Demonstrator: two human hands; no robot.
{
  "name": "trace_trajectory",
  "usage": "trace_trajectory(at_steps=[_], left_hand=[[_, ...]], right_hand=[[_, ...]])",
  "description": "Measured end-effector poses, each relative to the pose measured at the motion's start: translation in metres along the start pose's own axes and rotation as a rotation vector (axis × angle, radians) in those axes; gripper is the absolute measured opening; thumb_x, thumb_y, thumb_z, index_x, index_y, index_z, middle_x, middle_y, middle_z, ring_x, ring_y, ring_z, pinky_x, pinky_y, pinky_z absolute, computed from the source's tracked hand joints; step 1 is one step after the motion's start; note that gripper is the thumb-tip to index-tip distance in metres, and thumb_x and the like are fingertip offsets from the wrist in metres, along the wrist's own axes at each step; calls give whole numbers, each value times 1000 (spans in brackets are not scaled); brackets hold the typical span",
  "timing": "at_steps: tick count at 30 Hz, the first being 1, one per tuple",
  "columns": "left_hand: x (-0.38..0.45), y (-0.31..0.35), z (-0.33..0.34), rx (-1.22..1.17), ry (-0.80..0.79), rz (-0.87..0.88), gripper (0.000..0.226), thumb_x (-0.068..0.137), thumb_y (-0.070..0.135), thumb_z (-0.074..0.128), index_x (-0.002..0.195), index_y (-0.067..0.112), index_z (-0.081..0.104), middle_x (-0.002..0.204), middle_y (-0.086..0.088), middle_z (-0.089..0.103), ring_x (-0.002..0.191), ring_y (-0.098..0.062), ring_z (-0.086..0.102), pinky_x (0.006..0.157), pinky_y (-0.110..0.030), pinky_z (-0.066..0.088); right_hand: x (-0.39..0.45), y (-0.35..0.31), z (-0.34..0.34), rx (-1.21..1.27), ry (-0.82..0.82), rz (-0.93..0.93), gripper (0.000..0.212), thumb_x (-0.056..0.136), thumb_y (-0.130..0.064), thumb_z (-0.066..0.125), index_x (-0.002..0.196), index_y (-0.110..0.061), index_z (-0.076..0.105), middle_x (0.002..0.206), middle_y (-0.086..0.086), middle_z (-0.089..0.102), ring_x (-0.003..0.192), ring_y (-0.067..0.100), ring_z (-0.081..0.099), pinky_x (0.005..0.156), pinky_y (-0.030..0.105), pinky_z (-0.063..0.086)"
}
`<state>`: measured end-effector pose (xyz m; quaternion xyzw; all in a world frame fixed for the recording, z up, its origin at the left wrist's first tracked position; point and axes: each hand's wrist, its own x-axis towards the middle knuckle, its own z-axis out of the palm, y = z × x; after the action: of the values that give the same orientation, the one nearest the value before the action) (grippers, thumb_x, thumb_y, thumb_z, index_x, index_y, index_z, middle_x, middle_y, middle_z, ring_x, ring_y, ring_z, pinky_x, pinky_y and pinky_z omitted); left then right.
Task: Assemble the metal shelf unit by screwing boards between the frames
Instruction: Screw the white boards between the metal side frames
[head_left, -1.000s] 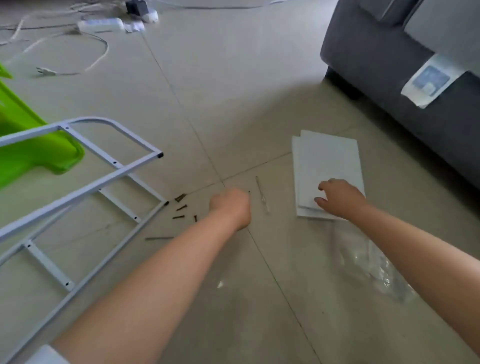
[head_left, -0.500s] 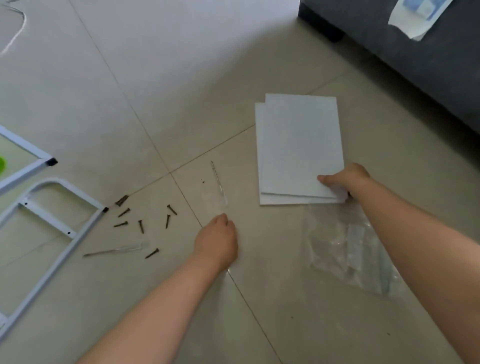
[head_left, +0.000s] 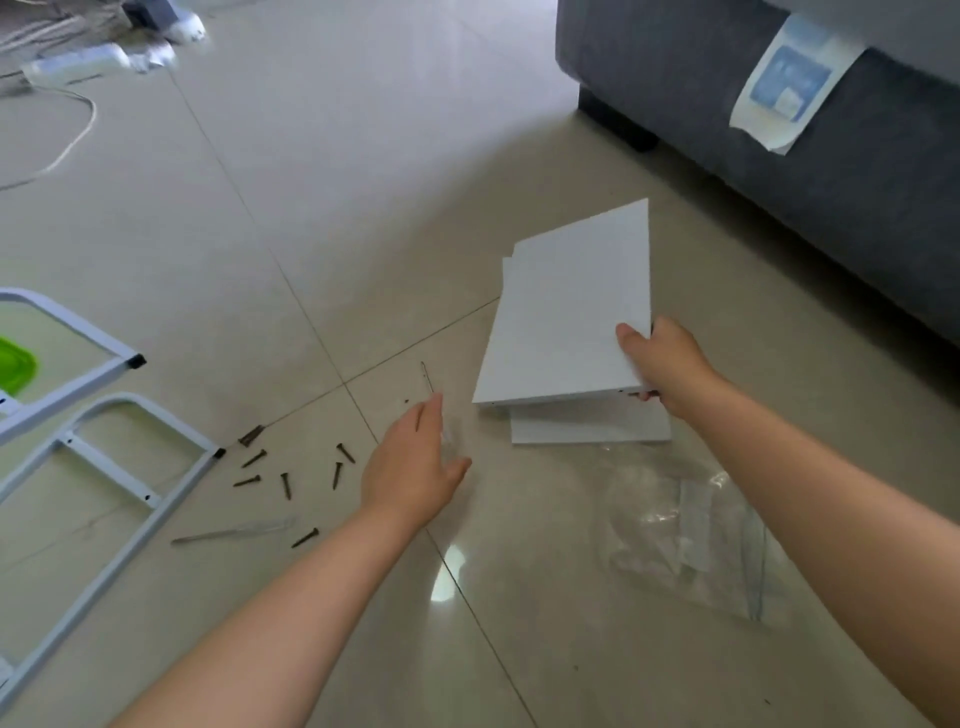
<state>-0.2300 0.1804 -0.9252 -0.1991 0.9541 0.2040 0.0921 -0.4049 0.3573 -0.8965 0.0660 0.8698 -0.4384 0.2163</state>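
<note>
My right hand (head_left: 662, 364) grips the near right corner of the top white board (head_left: 566, 317), thumb on top, tilting it up off a second white board (head_left: 587, 430) that lies flat on the floor. My left hand (head_left: 413, 467) hovers open over the tiles, fingers straight, just left of the boards and over a clear-handled screwdriver (head_left: 428, 379). Several dark screws (head_left: 288, 480) lie scattered left of that hand. Two white metal frames (head_left: 130, 486) lie at the left edge.
A second screwdriver (head_left: 234, 532) lies near the screws. A crumpled clear plastic bag (head_left: 685, 525) sits under my right forearm. A grey sofa (head_left: 779, 130) with a paper label stands at the right. A power strip and cables (head_left: 78, 65) are far left, a green object (head_left: 15, 361) under the frames.
My right hand has lifted the top board's near edge off the stack. My left hand has opened and moved forward toward the boards. The camera has tilted up slightly.
</note>
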Motion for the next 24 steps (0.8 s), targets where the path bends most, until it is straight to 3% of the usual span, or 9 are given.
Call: trace_trajectory(at_steps=[4,7,10,13,15,17,19,22,24], left_hand=[[-10,-14,-35,-73,207,34,73,82,33,66,142,14,29,144,-7,33,131,-26,35,100,-33,36],[-21,-41,-60,46,489,364,35,78,27,58,111,16,53,102,-11,66,82,-31,66,61,-33,53],[-41,-76,-84,187,631,578,16,83,22,46,94,15,53,78,-7,70,60,-23,67,43,-22,49],[-57,-97,-114,184,722,584,23,98,31,33,91,15,48,67,-5,67,51,-23,62,38,-23,45],[-65,-107,-126,155,766,570,24,98,34,32,88,16,45,60,-3,60,45,-23,56,38,-24,39],[-74,-115,-136,138,807,556,16,92,31,43,86,17,44,56,-2,56,43,-22,53,42,-24,34],[-81,-124,-146,106,826,553,9,86,26,49,86,18,45,55,-3,55,43,-22,52,46,-25,34],[-87,-139,-162,14,813,494,8,84,26,51,86,19,47,57,-5,58,48,-20,52,54,-26,36],[-91,-147,-172,-18,766,437,13,83,29,50,87,17,51,59,-8,60,53,-17,51,53,-27,36]], right_hand=[[-37,-34,4,214,-148,100,28,95,-22,50,71,-10,42,68,5,45,47,18,42,29,11,31],[-64,-52,17,249,-263,140,29,93,-18,53,69,-7,42,60,6,40,28,12,39,27,8,22],[-86,-74,36,241,-365,187,26,93,-17,53,71,-7,44,58,5,39,22,7,35,27,8,20],[-108,-104,48,132,-445,167,22,93,-17,50,75,-7,47,59,9,46,25,9,43,29,10,32],[-121,-125,52,84,-508,100,19,93,-24,50,87,-6,51,69,12,53,40,14,58,41,18,49],[-135,-143,52,-132,-533,-133,31,90,-38,52,108,-12,52,89,8,56,76,19,62,71,31,56],[-151,-155,53,-586,-474,-480,46,82,-46,60,121,-24,50,107,-3,50,101,14,51,92,31,43],[-176,-167,73,-1085,-265,-915,34,82,-43,62,109,-26,53,100,-7,52,100,13,50,94,31,32],[-187,-174,90,-1187,-92,-1097,17,91,-35,49,98,-19,52,97,-2,57,98,21,54,72,27,33]])
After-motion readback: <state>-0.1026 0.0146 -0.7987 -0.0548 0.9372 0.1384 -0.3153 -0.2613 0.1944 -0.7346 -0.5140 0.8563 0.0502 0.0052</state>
